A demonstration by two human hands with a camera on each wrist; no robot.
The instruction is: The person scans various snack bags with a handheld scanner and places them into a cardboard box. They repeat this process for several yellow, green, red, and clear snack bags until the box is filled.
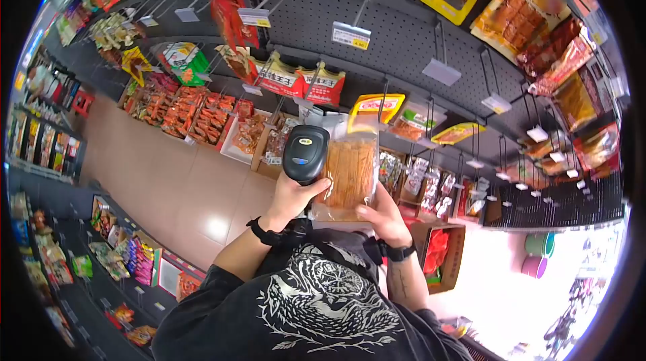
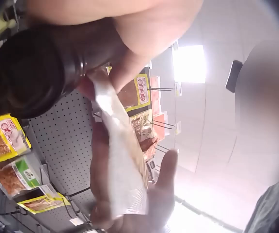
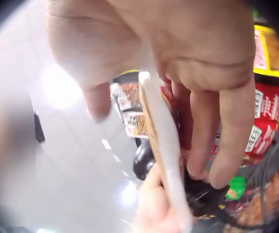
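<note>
A clear-wrapped pack of flat brown strips (image 1: 350, 172) is held upright before the chest. My right hand (image 1: 387, 220) grips its lower right side, thumb in front; in the right wrist view the fingers of that hand (image 3: 178, 48) lie behind the thin pack (image 3: 161, 126). My left hand (image 1: 291, 201) holds a black handheld scanner (image 1: 305, 154) beside the pack, its thumb touching the pack's left edge. The left wrist view has the left hand (image 2: 144, 24) around the dark scanner (image 2: 37, 63), and the pack (image 2: 122, 165) edge-on between both hands.
A pegboard shelf (image 1: 303, 18) with hooks, price tags and hanging snack packs stands in front. Below it are boxes of packets (image 1: 202, 115). An open carton (image 1: 444, 257) with red packs stands at the right. Another shelf (image 1: 101, 280) lies at lower left, across the tiled floor (image 1: 155, 159).
</note>
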